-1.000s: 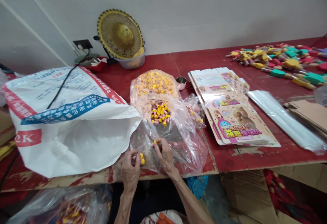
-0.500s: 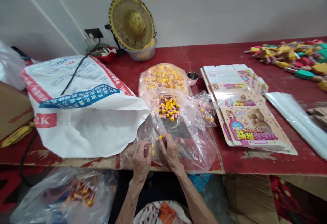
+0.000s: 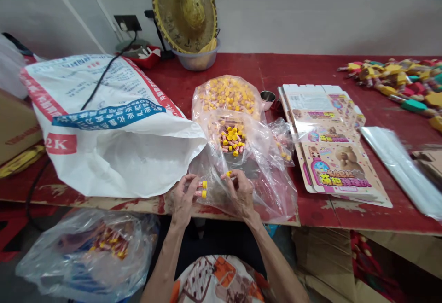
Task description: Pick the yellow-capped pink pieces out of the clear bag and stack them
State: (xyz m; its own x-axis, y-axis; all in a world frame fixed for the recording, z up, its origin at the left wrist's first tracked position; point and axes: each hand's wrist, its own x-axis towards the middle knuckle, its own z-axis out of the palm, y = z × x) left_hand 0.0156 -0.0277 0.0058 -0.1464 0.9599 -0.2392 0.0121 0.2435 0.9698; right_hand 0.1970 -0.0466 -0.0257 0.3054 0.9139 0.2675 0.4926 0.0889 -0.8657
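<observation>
My left hand [image 3: 183, 199] is closed around two small pink tubes with yellow caps [image 3: 202, 189] at the table's near edge. My right hand [image 3: 240, 192] pinches another yellow-capped pink tube [image 3: 226, 174] just to the right of them. Both hands rest on a crumpled clear plastic bag [image 3: 265, 178]. A small heap of the same capped tubes [image 3: 233, 139] lies on the plastic beyond my hands. Farther back sits a clear bag full of yellow caps [image 3: 226, 93].
A big white woven sack [image 3: 103, 128] lies open at the left with a black cable [image 3: 103, 75] over it. Flat printed cartons [image 3: 331, 142] lie to the right, coloured toys [image 3: 397, 79] far right, a straw hat [image 3: 184, 10] at the wall. A plastic bag of tubes [image 3: 90, 252] sits below the table.
The view has shifted left and down. My hands stay together at the table edge; the left hand's two tubes now show more clearly, and the right hand still pinches one tube.
</observation>
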